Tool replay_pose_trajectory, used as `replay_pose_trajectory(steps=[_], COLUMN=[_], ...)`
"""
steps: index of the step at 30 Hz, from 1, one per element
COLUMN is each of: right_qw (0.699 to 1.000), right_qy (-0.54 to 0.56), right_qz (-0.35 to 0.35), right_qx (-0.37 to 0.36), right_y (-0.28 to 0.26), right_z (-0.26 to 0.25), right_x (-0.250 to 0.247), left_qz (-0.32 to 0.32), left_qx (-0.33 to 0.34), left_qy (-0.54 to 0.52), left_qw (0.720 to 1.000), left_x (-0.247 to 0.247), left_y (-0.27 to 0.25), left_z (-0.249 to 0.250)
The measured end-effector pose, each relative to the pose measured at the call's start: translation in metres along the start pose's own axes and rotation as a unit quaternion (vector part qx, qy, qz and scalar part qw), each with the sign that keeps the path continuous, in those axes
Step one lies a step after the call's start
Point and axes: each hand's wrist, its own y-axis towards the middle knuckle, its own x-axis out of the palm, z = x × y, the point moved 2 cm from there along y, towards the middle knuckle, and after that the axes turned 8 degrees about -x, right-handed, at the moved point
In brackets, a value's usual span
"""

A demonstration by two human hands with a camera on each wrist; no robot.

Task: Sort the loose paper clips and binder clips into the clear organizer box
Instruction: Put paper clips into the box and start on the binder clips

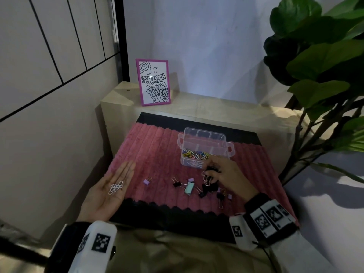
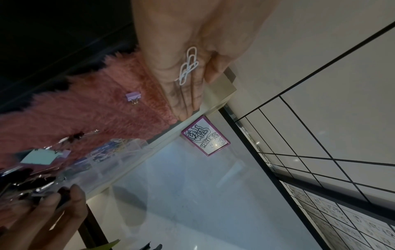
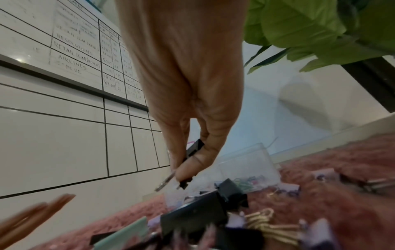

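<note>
My left hand (image 1: 110, 191) lay flat and palm-up at the lower left of the head view, fingers straight, with a few white wire paper clips (image 1: 116, 187) resting on it. My right hand (image 1: 226, 174) pinched a small black metal binder clip (image 3: 193, 148) between thumb and fingers, just in front of the clear plastic organizer box (image 1: 204, 148), which held coloured paper clips in its near compartment. More binder clips, black, lilac and mint (image 1: 189, 189), lay scattered on the pink ribbed fuzzy mat (image 1: 157, 150).

Head cam looks down; wrist cams close, low; all share pink mat (image 1: 157, 154), probably.
</note>
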Motion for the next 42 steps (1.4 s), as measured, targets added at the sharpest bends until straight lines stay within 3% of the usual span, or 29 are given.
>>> replay_pose_trajectory(steps=[3, 7, 9, 12, 14, 17, 19, 21, 24, 26, 29, 33, 35, 38, 42], right_qw=[0.999, 0.998, 0.996, 0.987, 0.989, 0.991, 0.985, 0.983, 0.983, 0.979, 0.963, 0.989, 0.997, 0.99, 0.976], right_qy=[-0.018, -0.032, -0.049, -0.118, -0.112, -0.119, -0.153, -0.178, -0.183, -0.19, -0.254, -0.145, -0.063, 0.056, 0.093], right_qz=[-0.041, -0.057, -0.066, -0.093, -0.071, 0.035, 0.066, 0.041, -0.024, -0.066, -0.081, -0.037, -0.014, 0.046, 0.125], right_qx=[-0.018, -0.022, -0.028, -0.061, -0.073, -0.059, -0.039, -0.018, -0.013, -0.007, 0.034, 0.014, 0.051, 0.124, 0.151], right_y=[0.006, 0.02, 0.022, 0.013, 0.003, -0.016, -0.033, -0.048, -0.065, -0.071, -0.071, -0.066, -0.064, -0.065, -0.073], right_z=[-0.008, -0.016, -0.019, -0.021, -0.016, 0.005, 0.022, 0.032, 0.045, 0.047, 0.045, 0.043, 0.047, 0.057, 0.069], right_x=[0.012, 0.029, 0.032, 0.028, 0.015, -0.027, -0.05, -0.055, -0.035, -0.016, 0.002, -0.006, -0.022, -0.046, -0.073], left_qz=[-0.024, -0.017, -0.034, -0.004, -0.006, -0.009, 0.0, -0.039, 0.005, -0.003, 0.002, 0.023, 0.029, 0.037, 0.041], left_qx=[-0.018, 0.003, -0.019, -0.03, -0.053, -0.07, -0.085, -0.095, -0.078, -0.059, -0.063, -0.062, -0.06, -0.06, -0.07], left_qy=[-0.022, 0.065, 0.03, -0.031, -0.024, 0.023, 0.011, 0.012, -0.013, -0.015, -0.015, -0.003, -0.009, -0.012, -0.017], left_qw=[0.999, 0.998, 0.999, 0.999, 0.998, 0.997, 0.996, 0.995, 0.997, 0.998, 0.998, 0.998, 0.998, 0.997, 0.997], left_x=[0.008, 0.013, 0.02, 0.022, 0.026, 0.034, 0.033, 0.037, 0.045, 0.053, 0.063, 0.067, 0.068, 0.071, 0.07], left_y=[-0.003, -0.003, -0.003, -0.001, 0.002, 0.001, 0.006, 0.008, 0.014, 0.012, 0.007, 0.003, 0.001, -0.002, -0.002], left_z=[0.0, 0.003, -0.002, -0.005, -0.008, -0.009, -0.012, -0.019, -0.036, -0.044, -0.047, -0.045, -0.045, -0.045, -0.047])
